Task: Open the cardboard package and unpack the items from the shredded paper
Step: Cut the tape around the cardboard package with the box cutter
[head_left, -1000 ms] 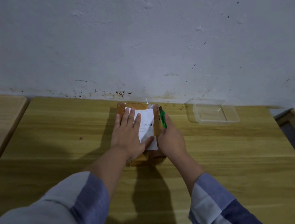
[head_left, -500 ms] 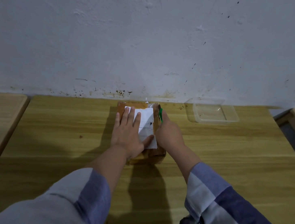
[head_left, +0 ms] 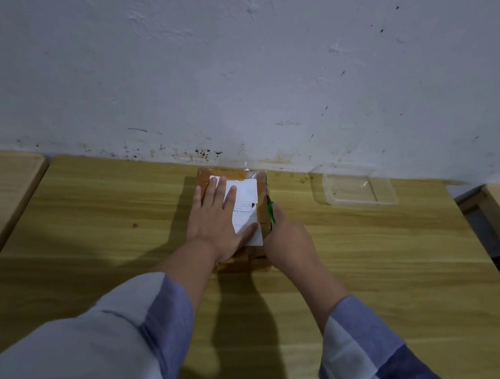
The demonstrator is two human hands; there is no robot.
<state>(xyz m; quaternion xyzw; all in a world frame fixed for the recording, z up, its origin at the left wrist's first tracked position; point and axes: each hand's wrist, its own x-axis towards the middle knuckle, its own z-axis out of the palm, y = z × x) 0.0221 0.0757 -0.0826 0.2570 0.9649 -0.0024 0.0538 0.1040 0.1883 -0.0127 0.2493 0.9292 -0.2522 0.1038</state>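
Left hand lay flat, fingers straight, pressing the cardboard package on the counter. Right hand, I saw, gripped a green cutter against the package's right edge.

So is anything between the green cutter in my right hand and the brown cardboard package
Nothing visible. The green cutter, held in the right hand, lies against the right edge of the brown cardboard package. The left hand presses flat on top, beside that edge.

My brown taped cardboard package lies flat and still sealed on the wooden table; a white label covers its top.
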